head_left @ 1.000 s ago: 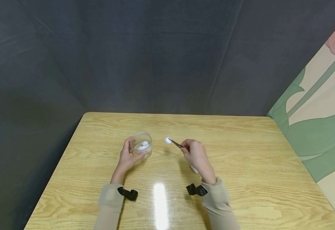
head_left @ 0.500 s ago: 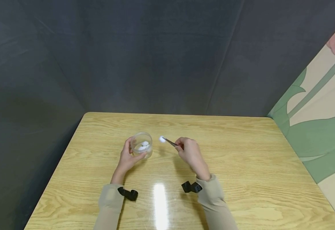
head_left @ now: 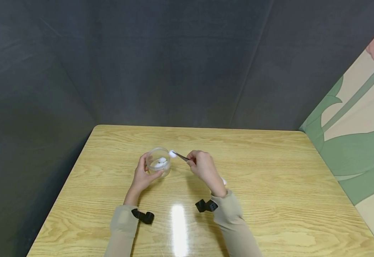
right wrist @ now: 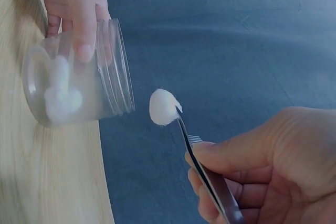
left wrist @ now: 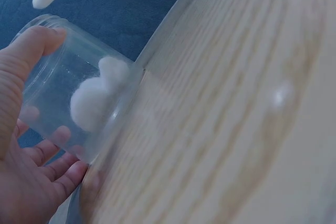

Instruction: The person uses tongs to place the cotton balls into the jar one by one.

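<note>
A clear plastic jar stands on the table, its mouth uncovered and a few cotton balls at its bottom. Fingers and thumb of my left hand wrap around the jar's side. Metal tweezers are pinched between thumb and fingers of my right hand. Their tips grip one white cotton ball, which hangs just outside the jar's rim, above and to its right in the head view. Another white piece shows on the table, partly hidden behind my right wrist.
The wooden table has a bright light reflection near its front. A dark curtain rises behind it, and a flower-patterned cloth hangs at the right. Each wrist wears a black camera.
My right hand has moved left with the tweezers and cotton ball, bringing the ball from well right of the jar close to its rim. My left hand and the jar have stayed put.
</note>
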`<state>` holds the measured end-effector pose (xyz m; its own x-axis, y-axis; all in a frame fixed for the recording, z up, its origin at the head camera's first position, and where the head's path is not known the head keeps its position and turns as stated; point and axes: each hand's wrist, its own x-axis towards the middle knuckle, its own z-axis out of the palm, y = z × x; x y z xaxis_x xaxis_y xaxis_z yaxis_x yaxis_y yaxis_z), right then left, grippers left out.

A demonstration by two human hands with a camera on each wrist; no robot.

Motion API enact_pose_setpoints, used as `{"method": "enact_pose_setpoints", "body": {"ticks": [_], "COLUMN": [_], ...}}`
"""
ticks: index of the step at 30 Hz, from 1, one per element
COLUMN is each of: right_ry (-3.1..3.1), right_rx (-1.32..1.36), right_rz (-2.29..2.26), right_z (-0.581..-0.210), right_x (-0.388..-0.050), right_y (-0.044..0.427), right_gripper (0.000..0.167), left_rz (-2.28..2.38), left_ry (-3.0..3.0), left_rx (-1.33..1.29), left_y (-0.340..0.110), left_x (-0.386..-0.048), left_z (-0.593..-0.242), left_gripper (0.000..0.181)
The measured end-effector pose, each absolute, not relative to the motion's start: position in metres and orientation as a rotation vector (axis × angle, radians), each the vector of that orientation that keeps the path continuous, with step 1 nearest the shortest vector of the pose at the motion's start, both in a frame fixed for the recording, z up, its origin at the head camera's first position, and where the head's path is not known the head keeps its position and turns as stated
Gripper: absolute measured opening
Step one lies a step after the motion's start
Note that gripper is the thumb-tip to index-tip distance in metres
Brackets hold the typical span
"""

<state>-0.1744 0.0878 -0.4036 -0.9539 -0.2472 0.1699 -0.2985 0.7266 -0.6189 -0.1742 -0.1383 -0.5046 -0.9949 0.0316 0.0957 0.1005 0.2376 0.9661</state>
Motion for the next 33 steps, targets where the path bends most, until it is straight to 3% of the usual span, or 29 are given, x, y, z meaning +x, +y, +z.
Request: {"method": "enact_pose_setpoints", "body": {"ticks": [4,12,19,33], "right_ry": [-2.840,-2.840,-2.855,-2.918], "right_rx": [0.478,0.512,0.530,0.537], "right_rz": [1.036,1.001,1.001,1.002], "right_z": [-0.404,-0.402,-0.403,-0.416], "right_x": [-0.177,-0.178,-0.181,-0.185], "right_y": [0.082,0.070,0.062,0.051], "right_gripper": [0.007,0.007,0.007,0.006], "left_rz": [-1.891,-1.896,-1.905,-1.900], "left_ry": [-2.417,-2.429,-2.389,-2.373], "left_rx": [-0.128,-0.148,-0.129,-0.129], "left_y": [-0.141,-0.134,-0.140,-0.140], "left_x": [-0.180,-0.167,-0.181,-0.181], "left_z": [-0.519,-0.487,-0.520,-0.521], "left_gripper": [0.082,0.080,0.083,0.082]}}
